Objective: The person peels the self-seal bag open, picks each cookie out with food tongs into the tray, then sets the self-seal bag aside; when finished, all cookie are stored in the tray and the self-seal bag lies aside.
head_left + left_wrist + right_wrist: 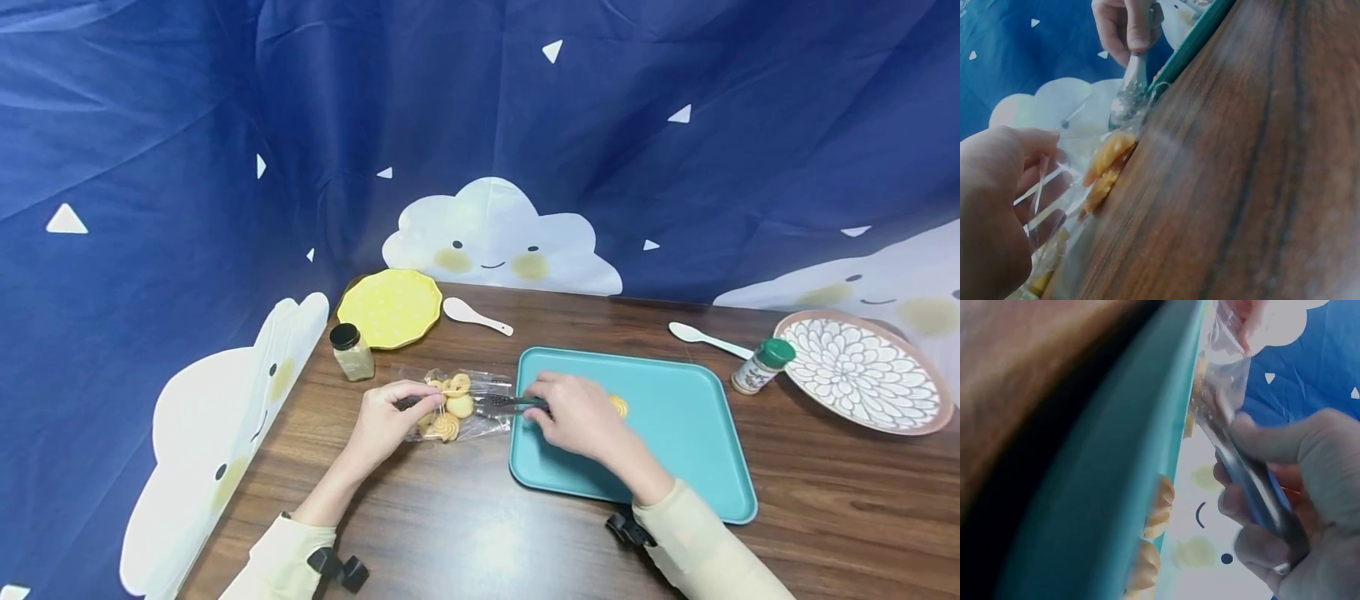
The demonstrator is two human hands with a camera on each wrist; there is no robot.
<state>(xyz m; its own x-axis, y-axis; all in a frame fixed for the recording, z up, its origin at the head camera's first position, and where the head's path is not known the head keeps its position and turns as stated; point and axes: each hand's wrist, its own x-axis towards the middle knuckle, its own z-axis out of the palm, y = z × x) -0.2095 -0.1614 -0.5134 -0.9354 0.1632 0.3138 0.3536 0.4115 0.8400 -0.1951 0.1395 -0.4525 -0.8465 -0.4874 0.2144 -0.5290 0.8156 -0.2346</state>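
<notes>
A clear plastic bag (487, 427) of several golden cookies (459, 406) lies on the wooden table. My left hand (393, 419) pinches the bag's film between thumb and fingers at its left part. My right hand (573, 414) grips metal tongs (1254, 481) by their arms, over the left edge of the teal tray (675, 450). The tongs' tips reach into the bag's mouth, right at the cookies, as the left wrist view also shows. On the tray, swirled cookies (1159, 509) sit beside my right hand, which partly covers them in the head view.
Behind the bag stand a black-lidded jar (354, 354), a yellow plate (390, 308) and a white spoon (476, 317). Right of the tray are a green-capped shaker (761, 367), another white spoon (705, 337) and a petal-patterned plate (862, 375). A blue cloth (450, 100) hangs behind.
</notes>
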